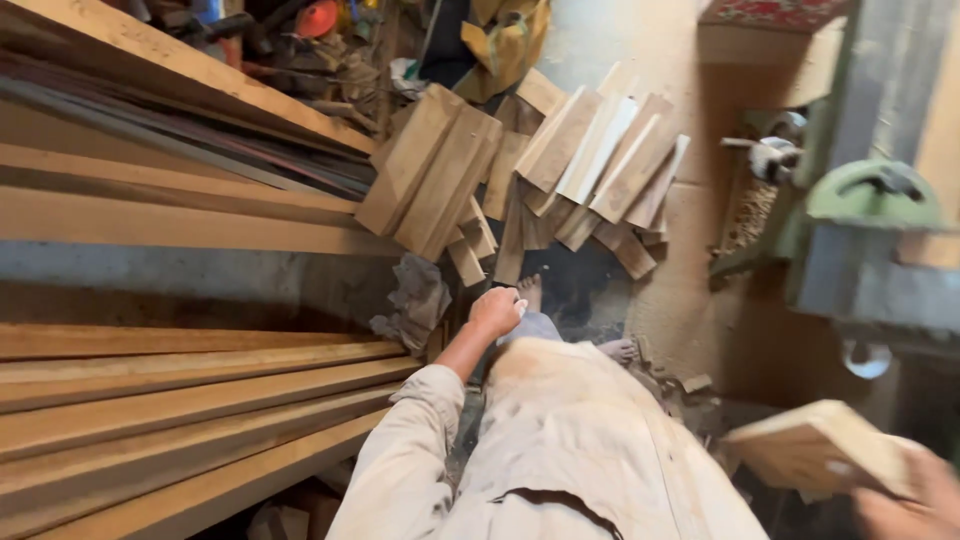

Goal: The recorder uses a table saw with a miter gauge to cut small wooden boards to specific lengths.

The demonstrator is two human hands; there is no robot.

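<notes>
At the bottom right edge, the right hand [915,500] grips a flat wooden block [815,447], though blur hides the fingers. The left hand [495,310] is curled into a closed fist, seemingly around nothing, just beside a crumpled rag [415,300]. Beyond it lies a heap of cut boards [540,170]; long planks [180,400] stack to its left.

A dusty floor [690,300] carries a heap of short wooden blocks [560,170]; long planks [180,400] lie left of the heap.
</notes>
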